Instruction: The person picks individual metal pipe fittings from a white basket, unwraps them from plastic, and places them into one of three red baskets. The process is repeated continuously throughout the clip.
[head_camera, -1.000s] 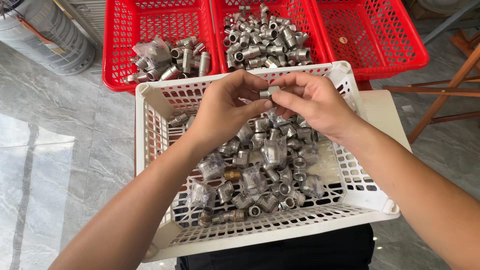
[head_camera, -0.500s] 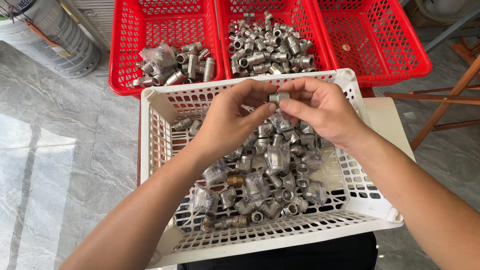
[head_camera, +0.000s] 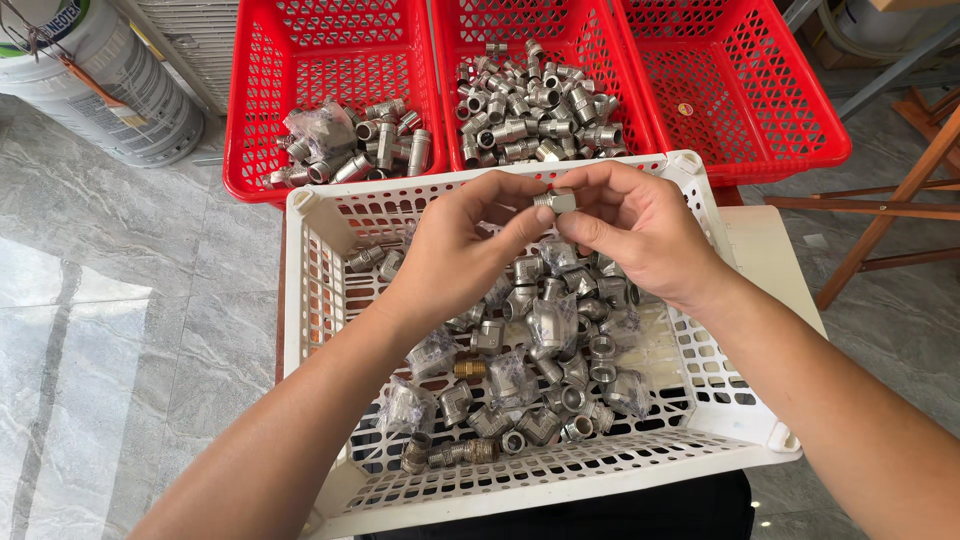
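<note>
Both hands, L (head_camera: 455, 255) & R (head_camera: 640, 230), still pinch small metal fitting (head_camera: 556, 201) over white basket (head_camera: 310, 300), barely moved.

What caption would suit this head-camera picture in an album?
Two hands, left hand and right hand, hold a small metal fitting above a white basket of fittings.

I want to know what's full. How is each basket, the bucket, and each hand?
White basket: partly filled with metal fittings.
Left red basket: small pile.
Middle red basket: bigger pile.
Right red basket: almost empty.
Bucket: upright.
Left hand, right hand: pinching one fitting.
</note>
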